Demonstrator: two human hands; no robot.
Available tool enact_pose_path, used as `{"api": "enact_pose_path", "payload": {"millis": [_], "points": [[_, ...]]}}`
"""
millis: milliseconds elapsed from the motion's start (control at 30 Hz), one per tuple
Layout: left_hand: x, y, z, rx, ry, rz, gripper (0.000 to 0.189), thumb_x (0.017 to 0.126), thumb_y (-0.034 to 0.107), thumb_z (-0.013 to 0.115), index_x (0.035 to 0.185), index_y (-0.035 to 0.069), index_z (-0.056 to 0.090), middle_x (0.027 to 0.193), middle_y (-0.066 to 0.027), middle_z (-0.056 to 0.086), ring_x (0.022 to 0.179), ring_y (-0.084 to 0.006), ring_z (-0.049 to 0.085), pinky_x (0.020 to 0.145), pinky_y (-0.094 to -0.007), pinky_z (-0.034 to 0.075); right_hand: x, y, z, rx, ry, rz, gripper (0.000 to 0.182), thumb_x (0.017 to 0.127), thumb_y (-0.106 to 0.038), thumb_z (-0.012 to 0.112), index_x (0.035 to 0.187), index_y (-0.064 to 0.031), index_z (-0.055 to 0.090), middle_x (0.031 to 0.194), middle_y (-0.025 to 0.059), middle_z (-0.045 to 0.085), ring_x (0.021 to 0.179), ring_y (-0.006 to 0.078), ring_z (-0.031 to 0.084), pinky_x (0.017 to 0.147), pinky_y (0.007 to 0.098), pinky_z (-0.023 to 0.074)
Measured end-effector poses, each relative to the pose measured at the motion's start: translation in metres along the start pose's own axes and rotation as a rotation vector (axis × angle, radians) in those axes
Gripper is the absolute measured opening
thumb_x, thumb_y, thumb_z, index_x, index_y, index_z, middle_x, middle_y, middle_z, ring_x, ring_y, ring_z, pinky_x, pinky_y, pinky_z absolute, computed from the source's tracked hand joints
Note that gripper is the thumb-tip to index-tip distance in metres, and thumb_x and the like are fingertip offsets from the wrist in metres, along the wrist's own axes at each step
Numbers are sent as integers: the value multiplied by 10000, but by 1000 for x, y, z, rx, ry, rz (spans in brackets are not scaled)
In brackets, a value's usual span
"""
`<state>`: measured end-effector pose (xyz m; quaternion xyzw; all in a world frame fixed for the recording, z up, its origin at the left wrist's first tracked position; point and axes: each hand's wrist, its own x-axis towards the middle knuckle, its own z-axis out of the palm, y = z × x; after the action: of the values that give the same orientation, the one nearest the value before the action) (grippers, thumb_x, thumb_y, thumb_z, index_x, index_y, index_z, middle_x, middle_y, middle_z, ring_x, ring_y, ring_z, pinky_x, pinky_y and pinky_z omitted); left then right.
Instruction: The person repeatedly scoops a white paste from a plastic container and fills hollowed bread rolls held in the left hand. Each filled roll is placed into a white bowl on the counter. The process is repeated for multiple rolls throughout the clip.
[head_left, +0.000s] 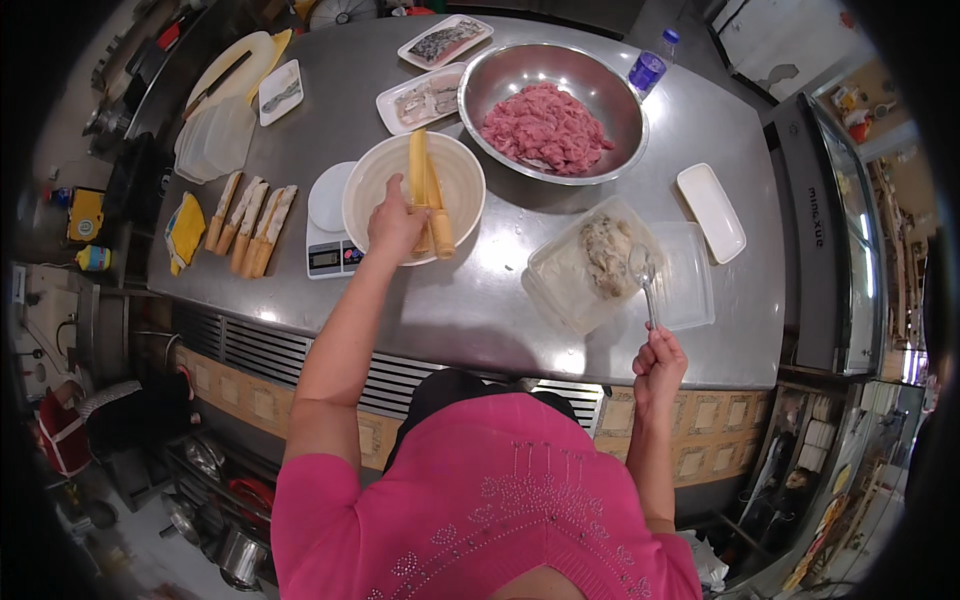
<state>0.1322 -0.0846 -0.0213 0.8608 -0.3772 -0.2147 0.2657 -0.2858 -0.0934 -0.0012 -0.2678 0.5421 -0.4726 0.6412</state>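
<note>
My left hand (397, 223) reaches over the cream bowl (367, 176), its fingers against split bamboo tubes (418, 169) that lean across the rim. Whether the fingers have closed on a tube cannot be told. In my right hand (660, 364) is the handle of a metal spoon (649, 296). The spoon's head rests at the edge of a greyish paste (606, 255) in a translucent plastic container (559, 274). Several bamboo pieces with white paste (251, 214) along their split ends lie in a row at the left.
Beside the bowl stands a digital kitchen scale (325, 225). A large steel basin (637, 142) holds pink raw meat (547, 127). Fish pieces lie on white trays (386, 112). Also here are a plastic bottle (652, 66), an oblong white dish (711, 214), a yellow cloth (186, 231) and a knife (217, 84).
</note>
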Motion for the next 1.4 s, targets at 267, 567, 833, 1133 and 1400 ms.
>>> {"api": "enact_pose_path", "payload": {"millis": [267,567,833,1133,1400], "points": [[-2,8,-22,-851,137,173,696,823,-54,604,1405,21,229,1090,-152,609,983,-190,575,912,-317,448,8,-4,-10,18,-23,33,120,884,-48,568,967,15,625,568,-79,369,458,22,265,411,196,209],[7,-11,-23,-1558,-51,104,322,906,7,538,1205,-4,419,1216,-186,554,1003,-211,565,855,-301,466,9,-3,-5,-11,-28,35,118,883,-42,565,965,11,632,575,-79,378,458,21,273,408,192,211],[4,-1,-25,-2178,-210,-285,234,938,56,455,1128,-76,493,1171,-203,527,1012,-293,521,880,-416,441,7,1,-3,-19,-38,30,110,887,-40,558,966,15,610,579,-78,374,453,23,259,404,197,181],[-31,47,-38,-2964,-454,-70,291,937,46,403,1192,-86,451,1279,-261,441,1184,-379,450,964,-482,412,4,9,7,-56,-68,14,118,885,-52,559,964,16,614,556,-77,342,442,25,240,397,205,164],[-44,60,-26,-2907,-497,-55,370,922,84,455,1241,-90,390,1271,-233,433,1090,-315,507,904,-417,445,2,12,14,-79,-93,-11,110,893,-41,542,964,16,604,573,-65,367,448,33,263,396,204,183]]}}
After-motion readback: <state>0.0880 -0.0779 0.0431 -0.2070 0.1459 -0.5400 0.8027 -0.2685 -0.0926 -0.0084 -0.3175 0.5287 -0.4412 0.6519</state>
